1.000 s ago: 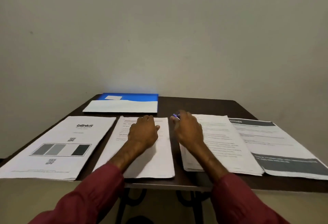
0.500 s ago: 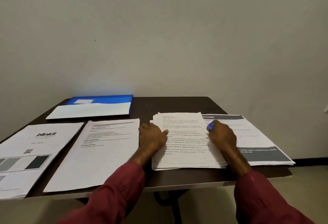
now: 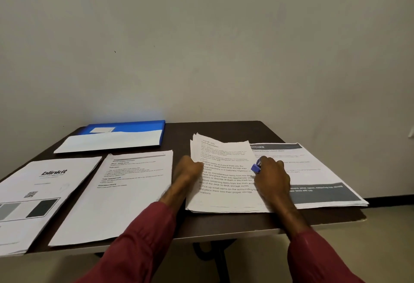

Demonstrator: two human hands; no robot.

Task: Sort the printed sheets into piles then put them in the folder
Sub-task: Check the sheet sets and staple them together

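A: The text-sheet pile [image 3: 224,182] lies between the left hand [image 3: 189,170] and the right hand [image 3: 272,177], with its far corner fanned. How should it be squared?

B: Push both side edges inward together. The left fingers curl at its edge, but I can't tell if they pinch it. The right fingers clamp a small blue object [image 3: 256,167], so press with the heel. The blue folder [image 3: 139,126] waits at the far left of the table [image 3: 224,224].
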